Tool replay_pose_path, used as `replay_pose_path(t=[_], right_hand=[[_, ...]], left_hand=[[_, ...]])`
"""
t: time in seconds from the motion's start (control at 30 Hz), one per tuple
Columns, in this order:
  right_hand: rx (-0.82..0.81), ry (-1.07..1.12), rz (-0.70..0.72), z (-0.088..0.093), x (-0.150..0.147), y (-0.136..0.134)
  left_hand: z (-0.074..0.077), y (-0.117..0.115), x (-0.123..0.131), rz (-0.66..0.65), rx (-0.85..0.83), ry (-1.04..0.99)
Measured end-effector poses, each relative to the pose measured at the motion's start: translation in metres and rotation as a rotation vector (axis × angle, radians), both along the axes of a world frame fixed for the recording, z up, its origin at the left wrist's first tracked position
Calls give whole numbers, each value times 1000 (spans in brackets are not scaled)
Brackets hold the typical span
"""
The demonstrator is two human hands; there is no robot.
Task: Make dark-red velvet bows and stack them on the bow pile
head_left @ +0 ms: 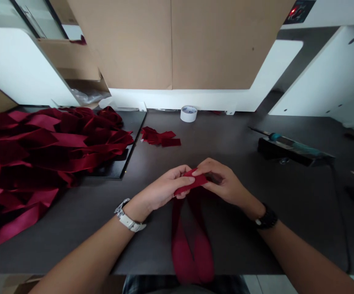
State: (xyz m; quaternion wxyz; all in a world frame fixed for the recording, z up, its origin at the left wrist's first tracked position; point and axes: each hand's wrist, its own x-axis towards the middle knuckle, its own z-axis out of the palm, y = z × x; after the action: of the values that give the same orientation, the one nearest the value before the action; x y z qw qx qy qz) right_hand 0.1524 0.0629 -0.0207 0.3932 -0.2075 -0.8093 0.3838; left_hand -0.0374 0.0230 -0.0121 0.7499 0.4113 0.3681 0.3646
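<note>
Probably a small craft workroom, to judge from the flat, dark grey surface (232, 136) flanked by white board partitions (332, 69) and faced with flat brown cardboard sheets (210, 45). Indicative of handwork in quantity: a large heap of glossy dark red fabric ribbon (42, 151) at left, partly on a flat black panel (111, 170), and a looped strip of dark red ribbon (181, 245) at the near edge. Also consistent with a workplace: a white roll of tape (188, 116) and, at right, a slender teal-and-black tool (293, 143) on a black block-shaped stand (268, 150).

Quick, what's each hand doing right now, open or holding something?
Left hand: closed, holding the red ribbon.
Right hand: closed, fingers pinching the same ribbon.
</note>
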Motion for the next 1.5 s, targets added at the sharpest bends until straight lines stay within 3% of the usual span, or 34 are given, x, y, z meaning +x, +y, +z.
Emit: replay_pose_path(t=[0.13, 0.27, 0.5, 0.8, 0.97, 1.13, 1.5], right_hand=[[106, 4, -43, 2, 0, -3], [133, 37, -100, 2, -1, -6], [-35, 33, -300, -4, -3, -4], [-84, 104, -407, -12, -7, -4], [-187, 152, -415, -11, -9, -5], [-346, 112, -332, -8, -8, -5], [-460, 200, -334, -8, -8, -2]], left_hand=[[5, 1, -1, 19, -35, 4], [3, 2, -3, 53, 39, 27], [4, 5, -7, 169, 307, 258], [-2, 6, -3, 178, 388, 329], [-5, 8, -4, 239, 423, 382], [-4, 10, -5, 280, 454, 388], [-5, 10, -5, 321, 494, 530]])
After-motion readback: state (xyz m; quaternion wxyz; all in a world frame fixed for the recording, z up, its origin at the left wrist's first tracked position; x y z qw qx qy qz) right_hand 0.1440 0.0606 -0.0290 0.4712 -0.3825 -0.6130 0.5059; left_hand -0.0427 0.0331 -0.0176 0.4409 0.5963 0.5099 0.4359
